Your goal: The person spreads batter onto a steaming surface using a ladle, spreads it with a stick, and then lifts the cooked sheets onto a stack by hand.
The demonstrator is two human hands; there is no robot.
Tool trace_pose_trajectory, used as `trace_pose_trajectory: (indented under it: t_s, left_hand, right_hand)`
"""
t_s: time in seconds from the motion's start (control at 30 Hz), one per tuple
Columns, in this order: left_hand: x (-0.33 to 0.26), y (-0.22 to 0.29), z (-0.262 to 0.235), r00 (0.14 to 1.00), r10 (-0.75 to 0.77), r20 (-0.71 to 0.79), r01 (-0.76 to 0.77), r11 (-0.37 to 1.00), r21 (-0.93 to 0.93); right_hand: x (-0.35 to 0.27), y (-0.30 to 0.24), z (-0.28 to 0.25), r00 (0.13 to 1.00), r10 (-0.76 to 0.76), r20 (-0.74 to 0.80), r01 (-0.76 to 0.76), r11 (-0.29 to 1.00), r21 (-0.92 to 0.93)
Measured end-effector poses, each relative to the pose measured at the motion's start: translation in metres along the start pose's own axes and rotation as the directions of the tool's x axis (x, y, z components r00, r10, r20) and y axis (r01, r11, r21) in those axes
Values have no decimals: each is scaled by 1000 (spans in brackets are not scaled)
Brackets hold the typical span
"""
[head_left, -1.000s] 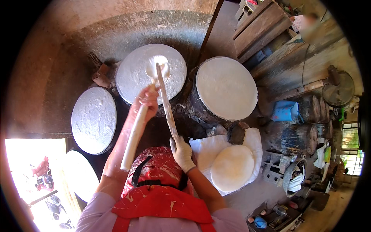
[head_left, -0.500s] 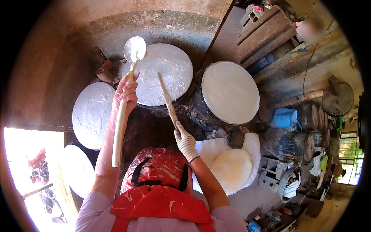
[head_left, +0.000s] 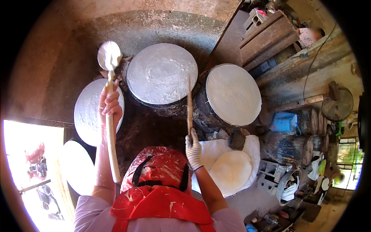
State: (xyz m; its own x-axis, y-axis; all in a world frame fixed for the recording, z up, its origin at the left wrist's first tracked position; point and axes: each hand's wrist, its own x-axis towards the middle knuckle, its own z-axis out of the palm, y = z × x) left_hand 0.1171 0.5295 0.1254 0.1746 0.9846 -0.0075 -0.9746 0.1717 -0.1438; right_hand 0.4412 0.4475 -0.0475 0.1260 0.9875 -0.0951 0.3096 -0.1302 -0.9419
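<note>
I am looking down through the head camera at two hands, each one holding one tool. The bare left hand point(head_left: 109, 102) is closing its fingers around one long, pale-handled ladle point(head_left: 111, 135). The ladle is pointing upward, with its round, white-smeared bowl point(head_left: 109, 53) showing against the wall, above the leftmost of the two nearer drums. The right hand point(head_left: 194, 150), in one striped knitted glove with dark smears, is gripping one thin, brown wooden stick point(head_left: 189, 110). The stick's tip is overlapping the right side of a drum top; I am unable to tell whether it is touching.

I am counting four round white tops. One broad, lumpy white top point(head_left: 162, 73) on a dark drum is sitting at upper centre; one smoother, cream-white top point(head_left: 234, 94) is standing to its right. One white top point(head_left: 92, 116) is lying partly behind the left forearm, and one brightly lit white top point(head_left: 78, 168) is showing at lower left, near a sunlit opening.

Beside the right hand, one flat, round, cream-coloured sheet point(head_left: 230, 172) is resting on one white cloth point(head_left: 253, 149), with one dark lump point(head_left: 236, 140) at the cloth's upper edge. The wearer is wearing one red, white-splashed apron point(head_left: 154, 201). Farther right, one light-blue container point(head_left: 284, 121) is standing, and one other person point(head_left: 307, 36) is appearing at upper right.
</note>
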Motion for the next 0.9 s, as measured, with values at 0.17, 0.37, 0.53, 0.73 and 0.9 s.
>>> trace_pose_trajectory:
  t_s: [0.17, 0.37, 0.53, 0.73, 0.9]
  left_hand:
    - [-25, 4, -59, 965, -149, -215, 113, 978, -174]
    - [-27, -35, -43, 973, -212, -90, 194, 964, -181]
    - [-43, -58, -25, 976, -200, -84, 184, 969, -167]
    - [-50, -75, -36, 984, -127, -129, 111, 987, -120]
    - [-35, -96, -34, 983, -102, -152, 81, 987, -142]
  right_hand:
    - [-20, -11, 28, 916, -244, 320, 243, 969, 44]
    - [45, -33, 15, 939, -29, 342, 169, 907, -385]
    - [49, -17, -5, 975, -169, 143, 207, 927, -312]
    - [142, 3, -113, 945, -313, 93, 289, 667, -687]
    - [183, -19, -122, 939, 28, 342, 310, 358, -881]
